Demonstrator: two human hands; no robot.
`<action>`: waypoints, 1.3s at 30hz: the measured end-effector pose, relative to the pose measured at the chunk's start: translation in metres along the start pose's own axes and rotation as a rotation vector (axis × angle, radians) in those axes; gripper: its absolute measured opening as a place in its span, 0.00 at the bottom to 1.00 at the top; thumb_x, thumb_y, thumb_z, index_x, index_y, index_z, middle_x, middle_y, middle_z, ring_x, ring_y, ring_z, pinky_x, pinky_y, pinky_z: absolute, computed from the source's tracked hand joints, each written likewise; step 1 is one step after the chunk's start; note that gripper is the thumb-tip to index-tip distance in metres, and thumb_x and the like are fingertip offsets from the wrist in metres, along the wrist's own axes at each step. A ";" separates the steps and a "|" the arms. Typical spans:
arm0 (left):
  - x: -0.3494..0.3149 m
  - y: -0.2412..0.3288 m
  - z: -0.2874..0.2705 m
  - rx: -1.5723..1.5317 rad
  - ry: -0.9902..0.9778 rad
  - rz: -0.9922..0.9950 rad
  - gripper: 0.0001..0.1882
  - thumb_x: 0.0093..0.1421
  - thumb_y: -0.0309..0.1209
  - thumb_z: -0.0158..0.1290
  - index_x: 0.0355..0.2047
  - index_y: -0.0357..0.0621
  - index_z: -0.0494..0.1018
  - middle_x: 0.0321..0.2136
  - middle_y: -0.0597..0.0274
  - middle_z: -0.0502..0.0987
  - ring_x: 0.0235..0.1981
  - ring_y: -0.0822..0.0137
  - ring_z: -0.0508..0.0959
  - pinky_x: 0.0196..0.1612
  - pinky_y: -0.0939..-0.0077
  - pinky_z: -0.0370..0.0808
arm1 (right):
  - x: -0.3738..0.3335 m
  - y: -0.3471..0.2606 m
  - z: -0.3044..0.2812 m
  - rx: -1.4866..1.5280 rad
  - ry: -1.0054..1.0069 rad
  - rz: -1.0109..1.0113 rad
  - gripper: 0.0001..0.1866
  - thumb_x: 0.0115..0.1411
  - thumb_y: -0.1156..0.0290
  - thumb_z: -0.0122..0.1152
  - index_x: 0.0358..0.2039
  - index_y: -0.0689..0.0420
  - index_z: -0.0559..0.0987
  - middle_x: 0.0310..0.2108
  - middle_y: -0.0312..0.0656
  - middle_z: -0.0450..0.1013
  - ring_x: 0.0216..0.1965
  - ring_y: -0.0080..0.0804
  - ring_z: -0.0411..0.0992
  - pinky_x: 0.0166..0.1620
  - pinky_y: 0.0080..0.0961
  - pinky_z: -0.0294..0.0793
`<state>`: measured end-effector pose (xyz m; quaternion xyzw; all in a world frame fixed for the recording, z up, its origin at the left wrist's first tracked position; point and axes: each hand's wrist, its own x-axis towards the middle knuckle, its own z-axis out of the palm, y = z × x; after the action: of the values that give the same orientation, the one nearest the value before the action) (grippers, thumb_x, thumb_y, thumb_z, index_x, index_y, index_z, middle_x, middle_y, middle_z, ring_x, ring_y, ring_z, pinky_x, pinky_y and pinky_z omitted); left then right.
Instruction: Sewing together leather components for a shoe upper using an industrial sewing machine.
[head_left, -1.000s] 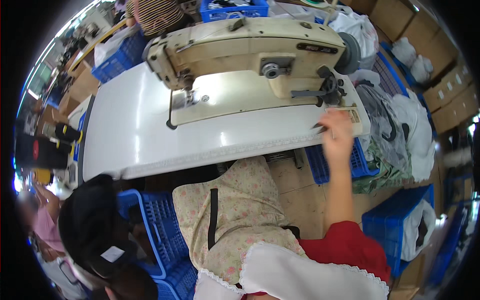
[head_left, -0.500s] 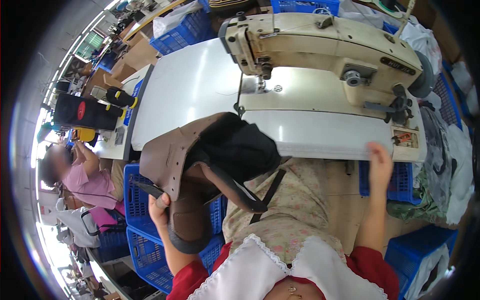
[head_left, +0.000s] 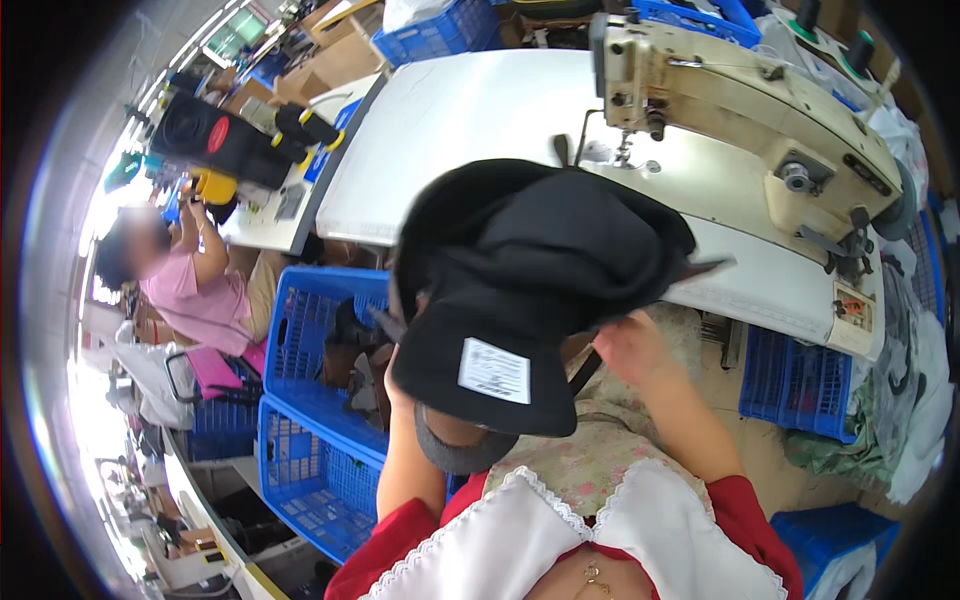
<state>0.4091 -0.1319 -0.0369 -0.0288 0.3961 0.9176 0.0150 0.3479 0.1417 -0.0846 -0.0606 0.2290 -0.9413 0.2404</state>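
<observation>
In front of me, over the near edge of the sewing table, is a brown piece with black lining and rounded flaps (head_left: 560, 250). Its black inner side now faces up, and a white label (head_left: 495, 370) sits on the nearest flap. My left hand (head_left: 396, 385) holds it by the left side, the fingers mostly hidden behind that flap. My right hand (head_left: 635, 350) is at its lower right edge, blurred, with fingers bent and partly covered, so I cannot tell whether they grip it. Behind it stands the sewing machine (head_left: 740, 110), its needle area uncovered.
Blue crates (head_left: 325, 465) stand at my left, one with brown and black pieces inside. Another blue crate (head_left: 795, 385) is under the table's right end. At the far left a person (head_left: 200, 280) in pink works at another machine (head_left: 215, 140). Plastic-wrapped goods (head_left: 915, 370) line the right.
The piece has moved right and turned, so its black lining and label show instead of mostly brown outside. My right hand has come left from the table's edge to the piece.
</observation>
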 end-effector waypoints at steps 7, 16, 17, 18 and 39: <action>0.006 0.032 0.039 0.103 0.111 -0.110 0.34 0.52 0.31 0.64 0.58 0.32 0.65 0.50 0.49 0.75 0.49 0.57 0.78 0.54 0.63 0.75 | -0.012 0.002 0.001 -0.129 0.248 0.124 0.29 0.49 0.86 0.60 0.55 0.60 0.71 0.51 0.42 0.73 0.55 0.36 0.71 0.58 0.31 0.69; 0.021 0.033 0.019 -0.264 0.155 -0.278 0.25 0.61 0.38 0.57 0.55 0.36 0.71 0.51 0.46 0.76 0.51 0.52 0.78 0.58 0.54 0.73 | -0.010 -0.027 0.016 -0.286 0.299 -0.033 0.25 0.48 0.83 0.61 0.50 0.64 0.74 0.46 0.44 0.76 0.48 0.35 0.75 0.55 0.32 0.72; 0.022 0.035 0.017 -0.022 0.222 -0.213 0.23 0.63 0.42 0.55 0.51 0.36 0.73 0.47 0.48 0.78 0.46 0.55 0.79 0.53 0.57 0.75 | -0.003 -0.037 0.020 -0.417 0.241 -0.008 0.24 0.47 0.83 0.62 0.48 0.64 0.76 0.45 0.43 0.77 0.47 0.34 0.75 0.54 0.31 0.72; 0.028 0.037 0.016 0.218 0.268 -0.151 0.23 0.65 0.46 0.53 0.47 0.37 0.75 0.43 0.49 0.80 0.41 0.58 0.81 0.48 0.60 0.77 | 0.003 -0.050 0.025 -0.552 0.195 0.007 0.23 0.46 0.83 0.63 0.46 0.64 0.77 0.43 0.43 0.78 0.46 0.33 0.75 0.53 0.30 0.72; 0.083 0.062 -0.010 -0.176 -0.059 0.020 0.18 0.69 0.35 0.45 0.55 0.38 0.71 0.51 0.50 0.76 0.51 0.54 0.78 0.52 0.55 0.79 | 0.108 -0.091 0.081 -1.119 0.066 -0.250 0.51 0.43 0.48 0.77 0.62 0.65 0.66 0.53 0.56 0.72 0.54 0.44 0.72 0.54 0.32 0.72</action>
<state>0.3238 -0.1815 -0.0042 0.0012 0.3138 0.9494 0.0149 0.2327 0.1281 0.0296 -0.1760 0.6907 -0.6995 0.0515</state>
